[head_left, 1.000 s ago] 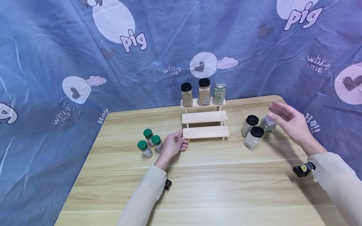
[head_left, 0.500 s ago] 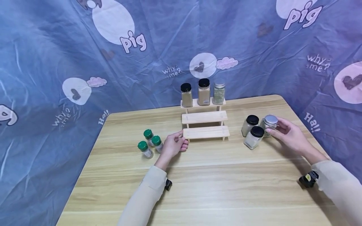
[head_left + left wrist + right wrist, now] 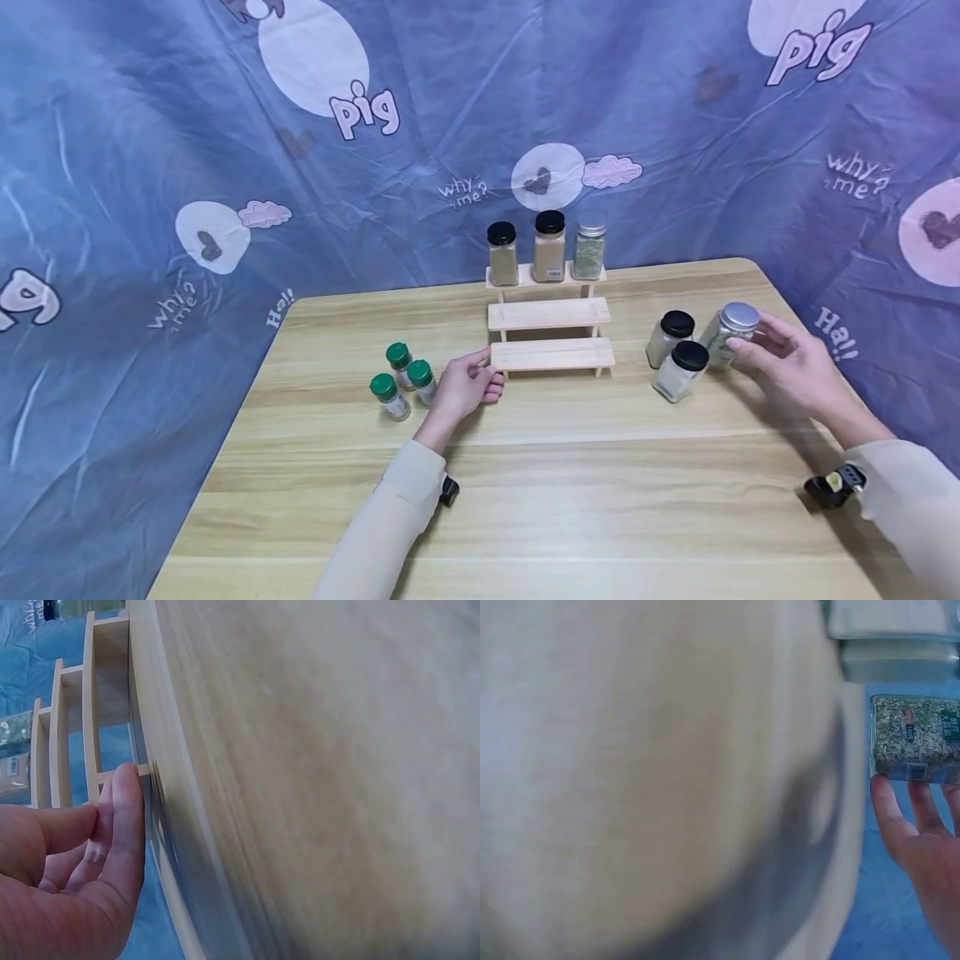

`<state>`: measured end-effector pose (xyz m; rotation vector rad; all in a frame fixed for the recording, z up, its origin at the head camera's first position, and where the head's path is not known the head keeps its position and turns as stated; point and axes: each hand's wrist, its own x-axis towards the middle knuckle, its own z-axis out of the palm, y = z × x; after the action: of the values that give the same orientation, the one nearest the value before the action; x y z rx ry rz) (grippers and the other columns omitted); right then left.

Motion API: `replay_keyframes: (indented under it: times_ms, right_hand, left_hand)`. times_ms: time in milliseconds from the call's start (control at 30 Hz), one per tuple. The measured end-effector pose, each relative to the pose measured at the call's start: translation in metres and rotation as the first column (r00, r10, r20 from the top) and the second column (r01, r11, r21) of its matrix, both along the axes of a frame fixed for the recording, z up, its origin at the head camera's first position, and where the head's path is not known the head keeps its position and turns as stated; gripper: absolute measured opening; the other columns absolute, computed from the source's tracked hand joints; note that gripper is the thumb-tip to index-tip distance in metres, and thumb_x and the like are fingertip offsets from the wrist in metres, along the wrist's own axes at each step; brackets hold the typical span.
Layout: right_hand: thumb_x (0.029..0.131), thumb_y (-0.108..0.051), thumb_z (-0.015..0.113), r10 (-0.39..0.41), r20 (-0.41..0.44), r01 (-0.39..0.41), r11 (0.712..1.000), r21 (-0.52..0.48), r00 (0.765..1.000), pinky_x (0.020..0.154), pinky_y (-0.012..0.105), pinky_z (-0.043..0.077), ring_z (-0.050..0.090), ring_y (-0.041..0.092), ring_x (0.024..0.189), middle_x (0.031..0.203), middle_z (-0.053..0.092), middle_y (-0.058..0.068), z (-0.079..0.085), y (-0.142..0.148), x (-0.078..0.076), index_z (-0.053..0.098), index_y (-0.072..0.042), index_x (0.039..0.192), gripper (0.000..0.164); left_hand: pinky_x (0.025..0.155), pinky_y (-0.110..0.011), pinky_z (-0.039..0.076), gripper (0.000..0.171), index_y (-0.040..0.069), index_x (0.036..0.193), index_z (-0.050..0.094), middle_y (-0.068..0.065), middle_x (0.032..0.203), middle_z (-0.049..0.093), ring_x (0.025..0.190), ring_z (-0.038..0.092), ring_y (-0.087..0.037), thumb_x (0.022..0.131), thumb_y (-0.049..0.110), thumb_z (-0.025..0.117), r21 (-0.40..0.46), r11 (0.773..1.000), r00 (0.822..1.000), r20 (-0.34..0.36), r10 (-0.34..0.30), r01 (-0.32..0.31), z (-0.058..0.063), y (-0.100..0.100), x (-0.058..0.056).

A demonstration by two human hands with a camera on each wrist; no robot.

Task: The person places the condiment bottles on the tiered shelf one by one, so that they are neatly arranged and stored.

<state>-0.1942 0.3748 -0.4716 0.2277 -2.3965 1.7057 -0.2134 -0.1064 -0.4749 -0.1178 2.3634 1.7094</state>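
In the head view my left hand (image 3: 459, 390) pinches the left end of the lowest step of a three-step wooden rack (image 3: 551, 354). The left wrist view shows the thumb and fingers (image 3: 124, 817) on either side of that step's end. At the right, my right hand (image 3: 797, 371) grips a silver-lidded spice jar (image 3: 718, 343), slightly tilted. Speckled dried herbs show through its glass in the right wrist view, with fingertips (image 3: 880, 787) along its side. Two black-lidded jars, a rear one (image 3: 666, 343) and a front one (image 3: 677, 380), stand just left of it.
On the rack's top step stand two black-lidded jars (image 3: 549, 254) and a silver-lidded jar of green herbs (image 3: 589, 254). Several small green-capped shakers (image 3: 391, 398) cluster left of my left hand. A blue printed cloth (image 3: 420, 192) hangs behind the wooden table (image 3: 555, 500).
My right hand has come down onto the silver-lidded jar, taken hold of it and shifted it right, away from the black-lidded pair. The left hand stays on the rack.
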Motion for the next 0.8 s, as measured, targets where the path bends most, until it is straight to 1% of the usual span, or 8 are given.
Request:
replay_keyframes:
  times_ms: [33,133,267,367,433,600,700,800]
  right_hand:
    - [0.097,0.007,0.068,-0.007,-0.008,0.007,1.0,-0.023,1.0,0.081,0.004,0.059,0.071,-0.013,0.097,0.113,0.074,-0.029,0.004,0.0,-0.001,0.061,-0.021,0.143,0.055]
    - [0.096,0.01,0.068,-0.036,-0.066,0.033,0.998,-0.047,0.997,0.079,0.002,0.058,0.072,-0.012,0.095,0.112,0.076,-0.027,0.019,-0.001,-0.005,0.063,-0.017,0.142,0.054]
    - [0.095,0.014,0.067,-0.033,-0.119,0.011,0.984,-0.176,0.992,0.079,0.006,0.061,0.074,-0.008,0.095,0.113,0.078,-0.02,0.042,-0.006,-0.011,0.062,-0.009,0.145,0.055]
    - [0.094,0.016,0.066,-0.004,-0.134,-0.039,0.949,-0.313,0.991,0.079,0.011,0.063,0.076,-0.003,0.094,0.112,0.08,-0.012,0.057,-0.017,-0.015,0.063,-0.006,0.142,0.053]
    - [0.094,0.016,0.067,0.008,-0.131,-0.054,0.933,-0.357,0.991,0.08,0.012,0.064,0.076,-0.001,0.095,0.112,0.08,-0.01,0.065,-0.028,-0.019,0.064,-0.006,0.141,0.052]
    - [0.093,0.013,0.069,0.04,-0.13,-0.083,0.934,-0.348,0.991,0.082,0.012,0.064,0.076,-0.002,0.1,0.116,0.08,-0.011,0.078,-0.064,-0.027,0.063,-0.007,0.143,0.054]
    - [0.094,0.011,0.07,0.06,-0.137,-0.104,0.934,-0.34,0.989,0.083,0.012,0.064,0.075,-0.002,0.1,0.116,0.079,-0.012,0.082,-0.09,-0.032,0.063,-0.007,0.144,0.054]
    - [0.094,0.01,0.071,0.099,-0.147,-0.145,0.925,-0.351,0.984,0.084,0.013,0.064,0.075,0.0,0.103,0.119,0.079,-0.012,0.084,-0.117,-0.037,0.062,-0.006,0.145,0.054]
  left_hand:
    - [0.072,-0.029,0.07,0.05,0.012,0.156,0.051,-0.018,0.102,0.081,0.075,0.078,-0.015,0.107,0.01,0.06,0.0,1.0,1.0,0.002,0.0,0.0,0.0,0.0,0.0]
    - [0.073,-0.028,0.07,0.05,0.013,0.155,0.052,-0.017,0.102,0.081,0.074,0.077,-0.013,0.107,0.01,0.061,0.007,1.0,1.0,0.014,0.008,-0.008,0.0,0.0,0.0]
    - [0.073,-0.029,0.071,0.05,0.013,0.155,0.052,-0.018,0.101,0.081,0.073,0.077,-0.013,0.106,0.009,0.061,0.019,1.0,1.0,0.017,0.012,-0.012,-0.001,0.0,0.0]
    - [0.073,-0.03,0.071,0.05,0.014,0.155,0.052,-0.018,0.102,0.081,0.075,0.078,-0.016,0.106,0.009,0.061,0.012,1.0,1.0,0.014,0.011,-0.011,0.0,-0.001,0.0]
    - [0.073,-0.03,0.071,0.05,0.014,0.155,0.052,-0.018,0.102,0.081,0.077,0.079,-0.019,0.106,0.009,0.061,0.002,1.0,1.0,0.012,0.012,-0.012,0.001,-0.002,0.0]
    - [0.073,-0.03,0.071,0.05,0.014,0.155,0.052,-0.018,0.102,0.081,0.08,0.08,-0.022,0.106,0.009,0.061,-0.001,1.0,1.0,0.013,0.013,-0.013,0.002,-0.003,-0.001]
    - [0.073,-0.029,0.071,0.05,0.015,0.155,0.052,-0.016,0.101,0.081,0.08,0.079,-0.021,0.107,0.01,0.061,0.005,1.0,1.0,0.019,0.011,-0.011,0.002,-0.002,-0.001]
    - [0.073,-0.029,0.071,0.05,0.016,0.155,0.052,-0.016,0.101,0.081,0.08,0.079,-0.02,0.106,0.01,0.061,0.008,1.0,1.0,0.022,0.008,-0.009,0.001,0.0,-0.001]
